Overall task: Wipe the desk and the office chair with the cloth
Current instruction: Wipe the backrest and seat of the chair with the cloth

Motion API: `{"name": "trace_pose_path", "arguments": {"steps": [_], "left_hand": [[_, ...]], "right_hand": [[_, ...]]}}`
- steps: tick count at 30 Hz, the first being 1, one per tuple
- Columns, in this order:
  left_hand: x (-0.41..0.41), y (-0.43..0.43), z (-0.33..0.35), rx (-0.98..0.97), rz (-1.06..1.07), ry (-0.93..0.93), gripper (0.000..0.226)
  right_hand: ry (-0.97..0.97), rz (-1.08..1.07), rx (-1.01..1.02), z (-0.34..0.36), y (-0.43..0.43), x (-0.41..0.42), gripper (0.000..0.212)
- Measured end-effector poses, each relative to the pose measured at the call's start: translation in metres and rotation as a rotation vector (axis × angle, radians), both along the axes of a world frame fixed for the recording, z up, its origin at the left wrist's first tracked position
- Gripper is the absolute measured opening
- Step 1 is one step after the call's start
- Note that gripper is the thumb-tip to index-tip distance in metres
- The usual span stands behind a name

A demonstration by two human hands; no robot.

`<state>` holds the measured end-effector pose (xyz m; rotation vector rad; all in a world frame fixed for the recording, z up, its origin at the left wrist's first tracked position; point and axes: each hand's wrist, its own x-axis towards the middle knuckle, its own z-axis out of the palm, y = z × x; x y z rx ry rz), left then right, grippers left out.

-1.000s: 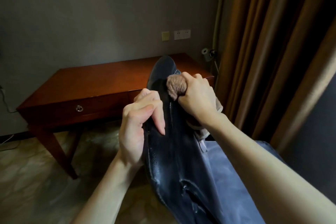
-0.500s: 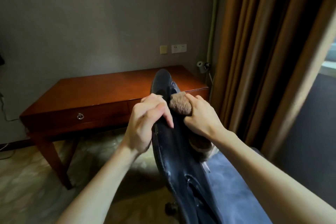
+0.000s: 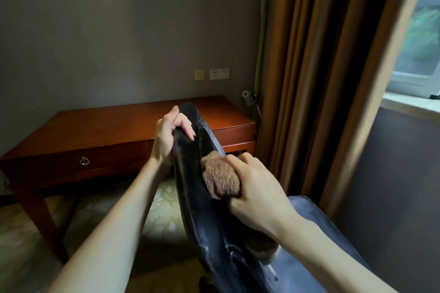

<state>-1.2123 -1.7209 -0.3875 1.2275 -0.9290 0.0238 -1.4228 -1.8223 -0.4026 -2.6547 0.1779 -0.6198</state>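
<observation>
A dark leather office chair (image 3: pixel 204 216) fills the lower middle, seen edge-on along its backrest, with its bluish seat at the lower right. My left hand (image 3: pixel 167 135) grips the top edge of the backrest. My right hand (image 3: pixel 257 192) holds a bunched brown fluffy cloth (image 3: pixel 220 177) and presses it against the backrest's inner face, partway down. A loose end of the cloth hangs below my wrist near the seat. Behind the chair stands the reddish wooden desk (image 3: pixel 114 131), its top bare.
The desk has a drawer with a ring pull (image 3: pixel 84 161). Brown curtains (image 3: pixel 321 78) hang at the right, beside a window (image 3: pixel 419 54). Wall sockets (image 3: pixel 219 74) sit above the desk. A small lamp (image 3: pixel 248 95) is at the desk's right end. Patterned carpet covers the floor.
My right hand has slid the cloth down the backrest, away from the top. My left hand has shifted up to the chair's top edge. The view has tilted upward.
</observation>
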Motion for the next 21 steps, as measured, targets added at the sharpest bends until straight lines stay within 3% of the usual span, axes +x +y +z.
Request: {"name": "trace_pose_path", "arguments": {"steps": [9, 21], "left_hand": [[0.010, -0.001, -0.014, -0.095, -0.048, -0.010, 0.063], [0.025, -0.016, -0.034, -0.275, -0.010, -0.066, 0.061]], "right_hand": [[-0.134, -0.088, 0.014, 0.001, -0.038, 0.130, 0.052], [-0.100, -0.185, 0.198, -0.010, -0.104, 0.269, 0.028]]}}
